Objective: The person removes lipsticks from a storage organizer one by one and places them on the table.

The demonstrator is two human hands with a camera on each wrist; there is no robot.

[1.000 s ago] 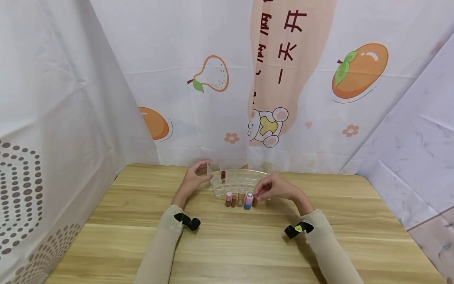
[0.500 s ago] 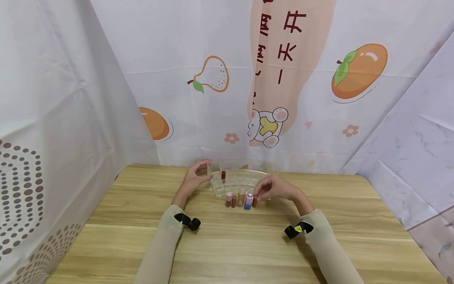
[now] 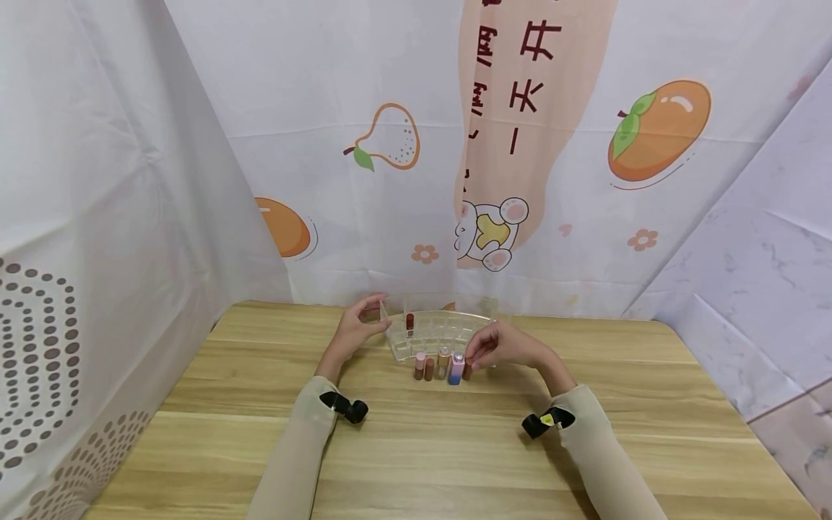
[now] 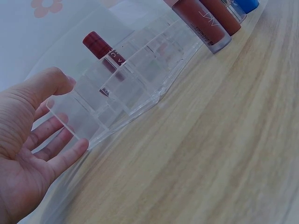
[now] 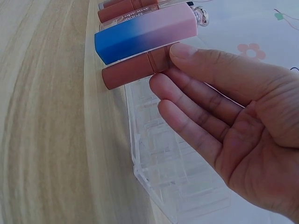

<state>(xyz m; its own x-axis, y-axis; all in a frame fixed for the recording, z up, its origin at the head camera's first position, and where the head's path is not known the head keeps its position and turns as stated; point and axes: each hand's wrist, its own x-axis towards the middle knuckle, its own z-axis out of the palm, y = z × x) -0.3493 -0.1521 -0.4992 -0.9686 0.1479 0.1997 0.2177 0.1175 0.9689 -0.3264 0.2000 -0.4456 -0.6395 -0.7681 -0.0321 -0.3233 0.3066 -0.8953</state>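
Observation:
At the left end of a clear, curved lipstick organizer [image 3: 416, 347], my left hand [image 3: 353, 331] grips the side wall, thumb on one face and fingers on the other. A dark red lip tube [image 4: 103, 51] stands in one compartment. My right hand [image 3: 503, 344] pinches the top of a brown lipstick [image 5: 128, 71] between thumb and fingers, in front of the organizer. Beside it stands a blue-to-pink lipstick [image 5: 145, 32] with a silvery top. Farther left in the row are a gold-capped clear tube [image 3: 443, 361], a brown tube [image 3: 429, 369] and a pink-capped tube [image 4: 203, 25].
The wooden table [image 3: 422, 455] runs from the row of lipsticks toward the person. Behind the organizer hangs a white curtain [image 3: 325, 79] printed with fruit. Further sheets close off the left and right sides.

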